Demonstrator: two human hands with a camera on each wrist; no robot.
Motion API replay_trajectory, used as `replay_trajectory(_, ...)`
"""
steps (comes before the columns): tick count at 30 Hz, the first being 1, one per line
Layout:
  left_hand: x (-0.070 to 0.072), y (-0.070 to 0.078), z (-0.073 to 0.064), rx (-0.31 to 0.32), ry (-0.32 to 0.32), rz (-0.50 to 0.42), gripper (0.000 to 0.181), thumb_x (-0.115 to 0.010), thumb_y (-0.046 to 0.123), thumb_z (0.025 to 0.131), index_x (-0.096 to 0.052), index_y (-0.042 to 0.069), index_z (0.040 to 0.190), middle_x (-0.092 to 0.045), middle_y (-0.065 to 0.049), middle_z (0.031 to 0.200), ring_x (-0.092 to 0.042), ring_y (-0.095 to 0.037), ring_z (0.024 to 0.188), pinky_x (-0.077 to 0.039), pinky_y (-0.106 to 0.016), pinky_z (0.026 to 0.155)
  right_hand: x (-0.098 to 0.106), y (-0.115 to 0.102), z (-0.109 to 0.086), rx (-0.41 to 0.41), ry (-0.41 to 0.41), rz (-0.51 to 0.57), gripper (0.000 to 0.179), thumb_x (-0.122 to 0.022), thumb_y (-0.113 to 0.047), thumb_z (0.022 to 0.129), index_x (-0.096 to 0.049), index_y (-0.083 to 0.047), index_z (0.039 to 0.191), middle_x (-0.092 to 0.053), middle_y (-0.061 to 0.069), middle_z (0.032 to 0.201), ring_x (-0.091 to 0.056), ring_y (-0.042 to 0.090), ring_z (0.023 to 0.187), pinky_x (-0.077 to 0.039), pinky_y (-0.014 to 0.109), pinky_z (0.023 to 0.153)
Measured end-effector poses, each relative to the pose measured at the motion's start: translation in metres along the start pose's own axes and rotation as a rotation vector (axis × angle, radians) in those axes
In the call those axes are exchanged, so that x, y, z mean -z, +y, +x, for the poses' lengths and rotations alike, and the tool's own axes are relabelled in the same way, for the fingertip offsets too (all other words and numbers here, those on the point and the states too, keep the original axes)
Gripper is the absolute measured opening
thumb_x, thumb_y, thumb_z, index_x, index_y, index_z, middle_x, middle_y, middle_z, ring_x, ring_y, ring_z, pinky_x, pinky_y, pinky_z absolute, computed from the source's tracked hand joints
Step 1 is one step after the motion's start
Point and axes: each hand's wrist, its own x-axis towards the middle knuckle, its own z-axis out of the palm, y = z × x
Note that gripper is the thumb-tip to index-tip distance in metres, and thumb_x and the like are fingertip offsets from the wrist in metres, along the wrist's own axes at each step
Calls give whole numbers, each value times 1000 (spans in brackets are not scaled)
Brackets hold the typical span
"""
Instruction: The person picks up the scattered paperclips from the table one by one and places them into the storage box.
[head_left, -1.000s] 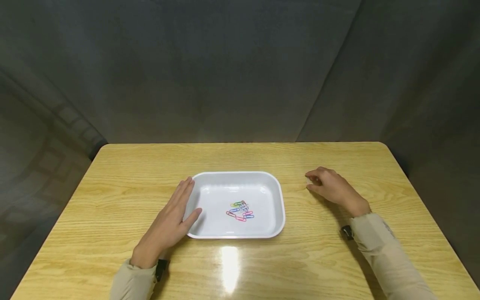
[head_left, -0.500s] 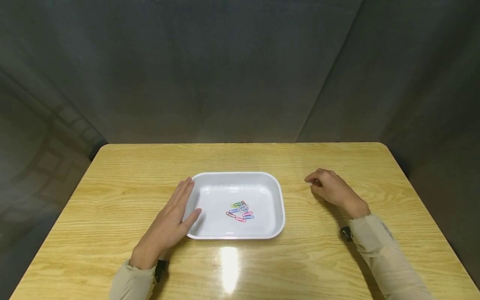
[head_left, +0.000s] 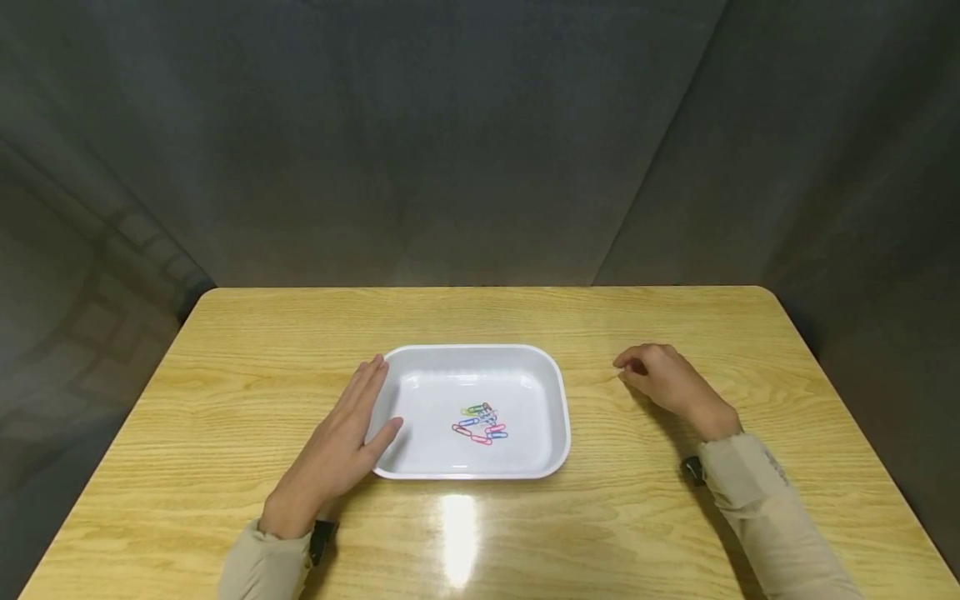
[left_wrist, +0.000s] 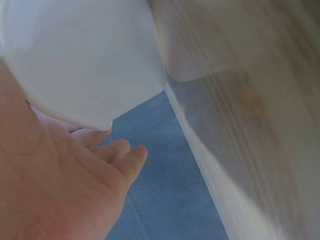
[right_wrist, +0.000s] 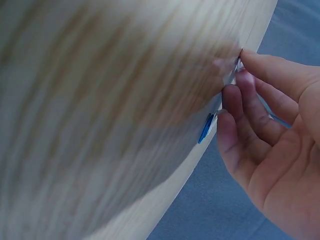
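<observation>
A white tray (head_left: 471, 475) with rounded corners stands in the middle of the table. Inside it lies a loose cluster of coloured paper clips (head_left: 480, 423). My left hand (head_left: 333, 446) rests along the tray's left rim, fingers straight outside it and thumb over the inside; the left wrist view shows fingertips against the tray's outer wall. To the right of the tray, my right hand (head_left: 663, 379) is low at the tabletop, thumb and fingers pinching a small pale, shiny thing (right_wrist: 238, 64) mostly hidden by the fingertips. A small blue piece (right_wrist: 205, 128) shows beside the lower fingers.
The light wood table (head_left: 225, 375) has rounded far corners. A dark grey curtain (head_left: 450, 150) hangs behind it and at both sides. Light glares off the wood (head_left: 460, 537) in front of the tray.
My right hand's thumb and fingertips have come closer together around the small pale thing, and the hand has moved slightly nearer me. The left hand and the tray stay put.
</observation>
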Motion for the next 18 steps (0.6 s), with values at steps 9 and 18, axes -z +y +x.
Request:
replay_trajectory(9,0,0,0,-5,5,3,76,-52,42,101,-15,10,160,-15,-10,168,-14,-34,155,-22,-55,122,-1,-1,-2,8,-2,8,13,-63,-2,94,-71,3,102,-71,16,96,-63,21,81,-54,36,71)
replay_trajectory(18,0,0,0,-7,4,4,76,-52,42,102,-15,10,160,-15,-10,168,-14,-35,154,-23,-56,122,0,-2,-6,43,11,6,6,-63,-6,96,-69,-6,97,-66,6,91,-58,15,80,-51,32,69)
